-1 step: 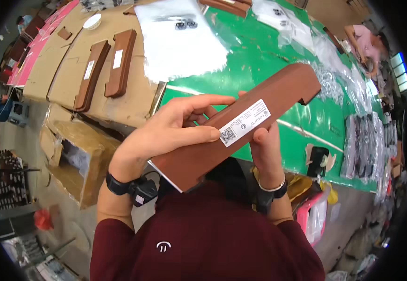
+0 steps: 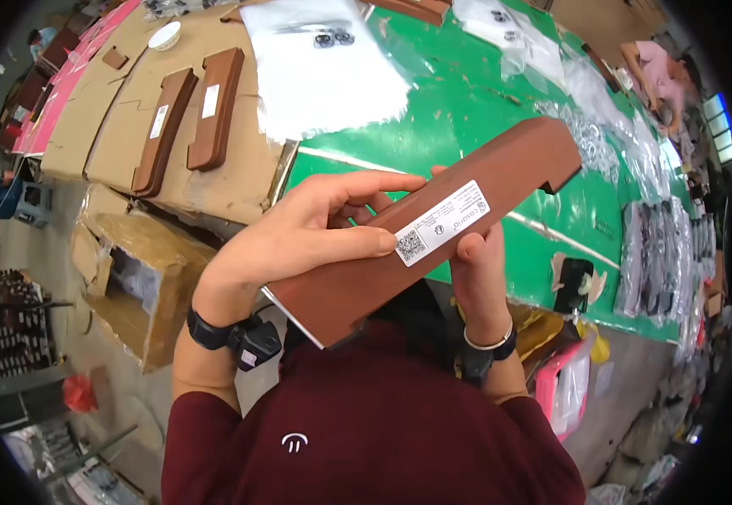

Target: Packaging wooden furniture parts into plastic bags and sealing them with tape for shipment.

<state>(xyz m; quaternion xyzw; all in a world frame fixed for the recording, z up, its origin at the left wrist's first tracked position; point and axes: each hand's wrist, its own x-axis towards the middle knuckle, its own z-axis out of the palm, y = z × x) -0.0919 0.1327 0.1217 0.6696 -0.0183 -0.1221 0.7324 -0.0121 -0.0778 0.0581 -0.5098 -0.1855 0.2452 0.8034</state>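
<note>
brown bar (image 2: 429, 204) gripped: left hand (image 2: 303, 227), right hand (image 2: 479, 269)

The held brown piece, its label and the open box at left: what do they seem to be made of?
Brown piece: perhaps painted wood or plastic, smooth, satin; its even colour shows no clear grain. Label: probably smooth paper or film, thin, white with dark print. Open box: likely cardboard, tan, with flaps and tape-like shine.
</note>
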